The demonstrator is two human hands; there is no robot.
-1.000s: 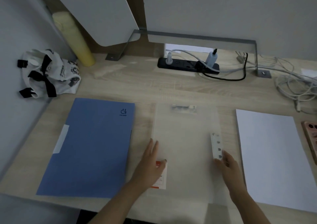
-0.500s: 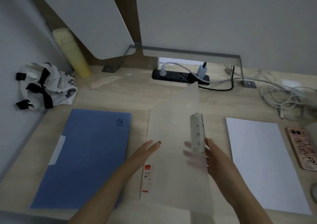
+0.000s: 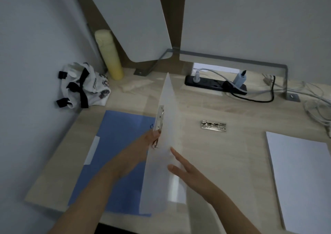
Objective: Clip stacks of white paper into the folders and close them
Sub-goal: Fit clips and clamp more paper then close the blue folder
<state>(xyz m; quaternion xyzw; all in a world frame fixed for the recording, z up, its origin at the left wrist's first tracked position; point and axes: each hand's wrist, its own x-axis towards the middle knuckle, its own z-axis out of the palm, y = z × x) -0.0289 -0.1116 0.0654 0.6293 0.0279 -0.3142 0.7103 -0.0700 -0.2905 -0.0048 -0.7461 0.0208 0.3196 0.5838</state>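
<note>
A translucent folder's cover (image 3: pixel 168 122) stands almost upright in the middle of the desk, with a metal strip (image 3: pixel 160 119) along its left face. My left hand (image 3: pixel 152 140) grips that cover at the strip's lower end. My right hand (image 3: pixel 180 165) rests on the cover's right side with fingers spread and flat, holding nothing. A metal clip (image 3: pixel 213 125) of the folder's lower panel lies flat on the desk to the right. A closed blue folder (image 3: pixel 116 153) lies at the left, partly under the cover. A stack of white paper (image 3: pixel 300 171) lies at the right.
At the back are a black power strip (image 3: pixel 215 85) with plugs and loose cables (image 3: pixel 318 108) trailing right. A yellow cylinder (image 3: pixel 109 54) and a white-and-black bag (image 3: pixel 84 86) sit in the back left corner by the wall. The desk's front edge is near my arms.
The translucent cover has swung up from lying flat and over toward the left, baring the clip on the lower panel. My left hand now grips the cover; my right hand pushes on it.
</note>
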